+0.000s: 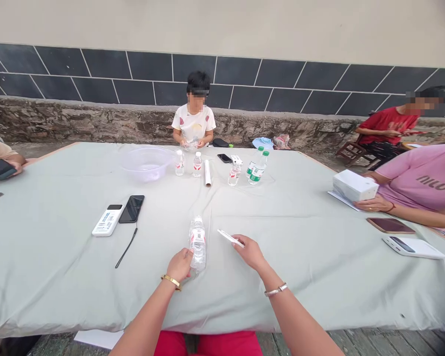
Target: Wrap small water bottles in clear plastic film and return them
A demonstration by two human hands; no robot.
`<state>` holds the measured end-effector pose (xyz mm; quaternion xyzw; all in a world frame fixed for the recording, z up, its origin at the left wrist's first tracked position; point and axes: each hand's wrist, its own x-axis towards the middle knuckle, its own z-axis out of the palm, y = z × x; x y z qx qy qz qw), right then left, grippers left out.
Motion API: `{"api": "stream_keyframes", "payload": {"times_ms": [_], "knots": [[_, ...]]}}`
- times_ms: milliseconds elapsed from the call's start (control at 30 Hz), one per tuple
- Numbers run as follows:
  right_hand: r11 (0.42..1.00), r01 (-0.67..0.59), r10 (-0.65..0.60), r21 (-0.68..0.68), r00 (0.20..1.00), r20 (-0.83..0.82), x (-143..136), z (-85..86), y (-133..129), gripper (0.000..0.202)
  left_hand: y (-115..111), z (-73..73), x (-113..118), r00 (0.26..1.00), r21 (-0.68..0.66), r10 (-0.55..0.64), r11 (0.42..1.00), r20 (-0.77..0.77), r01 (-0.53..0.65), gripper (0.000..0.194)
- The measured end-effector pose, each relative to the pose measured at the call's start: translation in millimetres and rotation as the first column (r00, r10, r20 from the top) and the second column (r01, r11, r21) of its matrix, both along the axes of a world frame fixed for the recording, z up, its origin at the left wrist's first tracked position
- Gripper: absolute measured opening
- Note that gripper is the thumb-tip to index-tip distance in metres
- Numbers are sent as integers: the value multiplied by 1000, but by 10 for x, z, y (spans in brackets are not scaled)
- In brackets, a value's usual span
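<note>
My left hand (pixel 181 264) is closed around the lower part of a clear plastic water bottle (pixel 198 242) with a red and white label. I cannot tell whether the bottle stands or lies, but its cap points away from me. To the right of it, my right hand (pixel 249 251) pinches a slim white object (pixel 228 237), whose exact kind is too small to make out. That object is held just above or on the cloth, apart from the bottle.
A pale tablecloth (pixel 282 277) covers the table. Farther back are a translucent basin (pixel 148 165), a white roll (pixel 207 173), small bottles (pixel 197 164) and green-capped bottles (pixel 258 170). A phone (pixel 132 208) and power bank (pixel 107 220) lie left. Several people sit around; one holds a white box (pixel 355 185).
</note>
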<state>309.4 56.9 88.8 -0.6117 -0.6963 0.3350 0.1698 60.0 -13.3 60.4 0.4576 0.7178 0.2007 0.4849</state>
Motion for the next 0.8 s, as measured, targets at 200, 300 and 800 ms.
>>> {"api": "stream_keyframes", "payload": {"times_ms": [200, 300, 800], "knots": [[960, 148, -227, 237, 910, 347, -311, -307, 216, 42, 26, -22, 106, 978, 153, 1, 988, -210, 32, 34], [977, 82, -126, 196, 967, 221, -578, -235, 95, 44, 49, -66, 182, 975, 224, 62, 975, -213, -13, 26], [961, -20, -189, -275, 679, -709, -1067, -319, -369, 61, 157, -155, 237, 782, 236, 390, 803, 485, -547, 45]]}}
